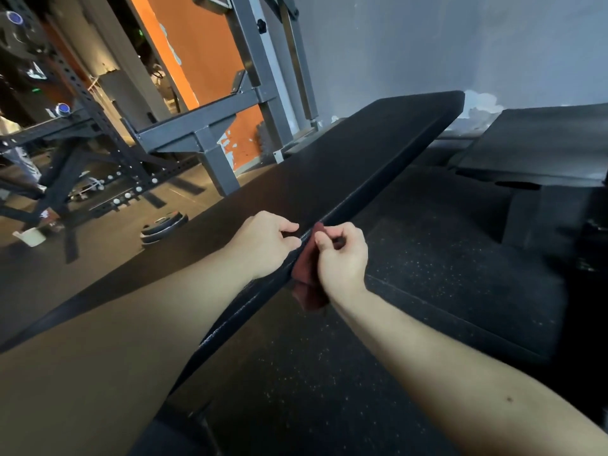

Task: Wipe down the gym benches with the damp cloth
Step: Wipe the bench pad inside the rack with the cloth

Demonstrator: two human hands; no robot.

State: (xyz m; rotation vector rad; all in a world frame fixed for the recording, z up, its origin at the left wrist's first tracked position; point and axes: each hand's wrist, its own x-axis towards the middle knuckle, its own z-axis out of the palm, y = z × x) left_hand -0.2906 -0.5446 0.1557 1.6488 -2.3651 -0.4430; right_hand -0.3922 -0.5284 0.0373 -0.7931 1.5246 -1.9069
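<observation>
The right hand (342, 258) pinches the cloth (307, 278) against the bench (345, 159) side edge; the bench runs lengthwise away; the left hand (263, 241), fingers curled, rests on top.

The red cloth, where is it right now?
In the head view, centre: the right hand grips the red cloth against the right edge of the near black bench.

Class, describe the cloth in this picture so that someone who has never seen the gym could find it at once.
Start at the long black padded bench that runs diagonally through the middle. Follow its right side edge to the right hand, whose grip holds a dark red cloth against that edge. It alone is crumpled and red among black padding and speckled flooring.
</observation>
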